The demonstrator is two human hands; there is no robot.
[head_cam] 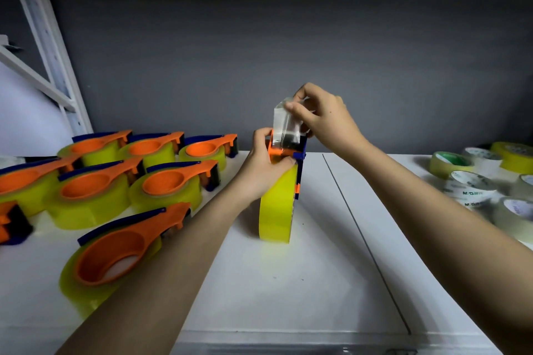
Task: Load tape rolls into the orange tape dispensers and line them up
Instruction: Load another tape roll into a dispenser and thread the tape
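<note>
An orange tape dispenser (279, 153) loaded with a yellow tape roll (277, 204) stands on edge at the middle of the white table (288, 282). My left hand (264, 170) grips the dispenser's head and the top of the roll. My right hand (320, 115) pinches the clear free end of the tape (284, 127), pulled straight up from the dispenser's mouth. On the left lie several loaded orange dispensers (170, 181) in rows, flat on their yellow rolls; the nearest one (115, 256) lies by my left forearm.
Several loose tape rolls (468, 184), yellowish and clear with white printed cores, lie at the right edge of the table. A white metal shelf frame (49, 46) rises at the far left. A dark grey wall stands behind the table. A seam (360, 233) crosses the tabletop.
</note>
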